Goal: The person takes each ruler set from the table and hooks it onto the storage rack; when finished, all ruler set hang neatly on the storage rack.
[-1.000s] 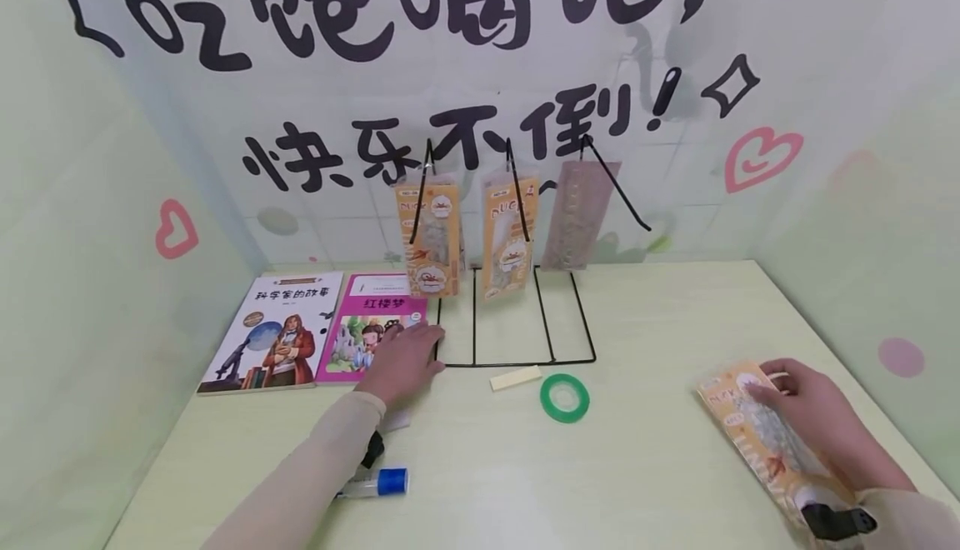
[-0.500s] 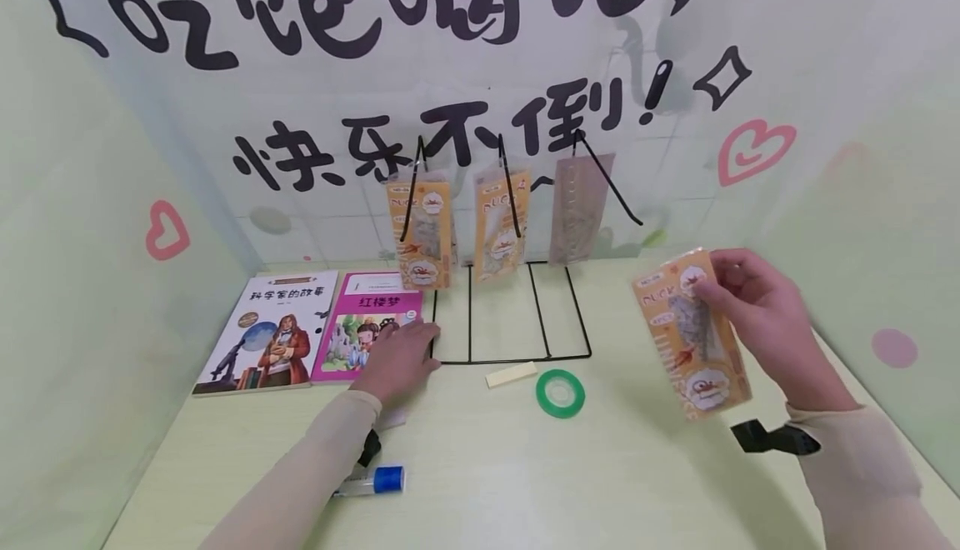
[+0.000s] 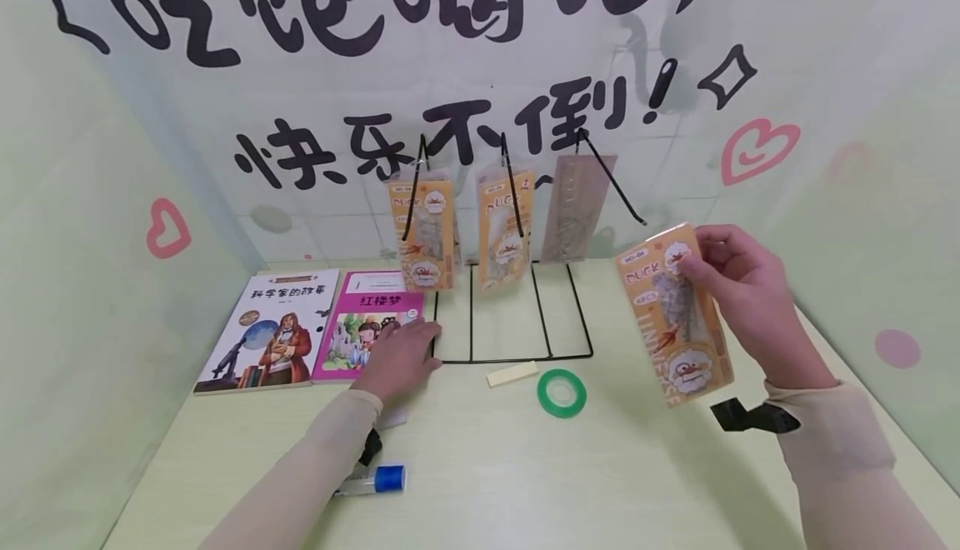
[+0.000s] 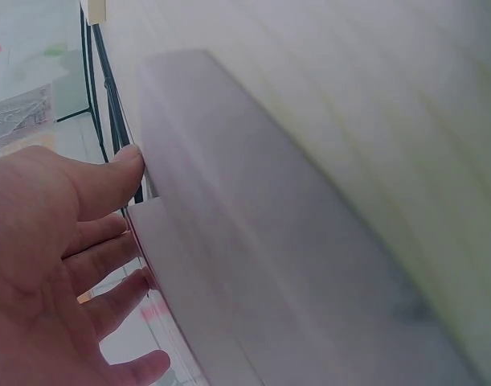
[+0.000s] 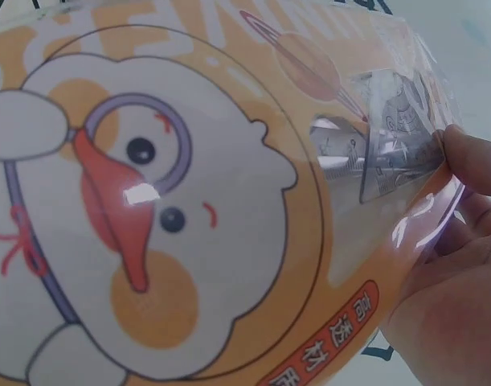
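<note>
An orange card packet (image 3: 675, 317) in clear plastic, printed "DUCK", is held up at the right by my right hand (image 3: 757, 300), thumb on its front near the top edge. The right wrist view shows the packet's printed duck close up and the thumb (image 5: 474, 161) at its edge. My left hand (image 3: 401, 358) rests over the pink book (image 3: 348, 350), fingers spread beside the black wire rack (image 3: 525, 360). In the left wrist view its fingers (image 4: 108, 261) reach the book's edge. Two orange packets (image 3: 426, 242) and a pinkish one (image 3: 577, 208) hang on the rack's hooks.
Left of the pink book lies another book (image 3: 270, 333) with a telescope on its cover. In front of the rack are a cream-coloured strip (image 3: 512, 374) and a green ring of tape (image 3: 561, 393). A blue-capped tube (image 3: 387, 479) lies beside the left forearm.
My right hand has lifted the packet from low at the right and carried it left towards the rack, turning it more upright. The left hand has stayed in place.
</note>
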Demonstrator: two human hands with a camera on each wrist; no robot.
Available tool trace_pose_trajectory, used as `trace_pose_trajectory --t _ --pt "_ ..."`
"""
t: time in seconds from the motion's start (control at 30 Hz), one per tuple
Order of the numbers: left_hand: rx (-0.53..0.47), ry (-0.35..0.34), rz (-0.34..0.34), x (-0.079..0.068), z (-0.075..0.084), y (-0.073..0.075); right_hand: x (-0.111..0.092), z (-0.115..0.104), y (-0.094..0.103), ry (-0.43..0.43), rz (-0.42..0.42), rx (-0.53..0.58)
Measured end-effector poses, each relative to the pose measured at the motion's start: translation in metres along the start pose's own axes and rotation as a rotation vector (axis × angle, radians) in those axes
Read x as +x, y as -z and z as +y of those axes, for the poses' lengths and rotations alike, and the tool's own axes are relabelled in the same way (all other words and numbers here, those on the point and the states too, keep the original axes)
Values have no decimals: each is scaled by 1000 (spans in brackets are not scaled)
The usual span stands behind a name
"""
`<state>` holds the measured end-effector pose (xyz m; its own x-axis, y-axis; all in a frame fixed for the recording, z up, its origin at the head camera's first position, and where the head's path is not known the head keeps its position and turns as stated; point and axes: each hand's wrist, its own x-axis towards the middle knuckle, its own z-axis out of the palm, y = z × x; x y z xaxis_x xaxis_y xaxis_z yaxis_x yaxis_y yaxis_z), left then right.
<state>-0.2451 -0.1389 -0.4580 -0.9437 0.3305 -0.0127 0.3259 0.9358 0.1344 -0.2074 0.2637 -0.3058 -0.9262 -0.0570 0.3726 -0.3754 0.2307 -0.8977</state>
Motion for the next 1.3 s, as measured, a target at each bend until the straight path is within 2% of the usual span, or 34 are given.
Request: trace_pose_trajectory --t 0.17,0.23,0.37,0.53,0.67,0.87,1.07,1.2,1.3 --pt "8 -1 -2 -1 0 2 7 7 -3 -25 19 -66" --pt "7 0 -5 -1 -1 1 13 10 -6 -37 22 -58" --pt "2 9 -8 -2 -2 1 29 19 -17 -55 33 47" --pt "-10 15 -10 -3 -4 1 62 33 -38 -90 70 234" --pt "-18 5 0 -3 -3 0 92 46 -51 -136 133 267" --pt "-25 6 -1 -4 0 -1 119 58 -59 -131 182 237" --pt "-36 4 -15 -2 2 -1 129 65 -61 -88 178 229" --pt "-44 -2 -6 -1 1 -2 128 70 -59 -97 154 118" --pt "-60 0 -6 -1 0 -3 122 77 -56 -145 136 -6"
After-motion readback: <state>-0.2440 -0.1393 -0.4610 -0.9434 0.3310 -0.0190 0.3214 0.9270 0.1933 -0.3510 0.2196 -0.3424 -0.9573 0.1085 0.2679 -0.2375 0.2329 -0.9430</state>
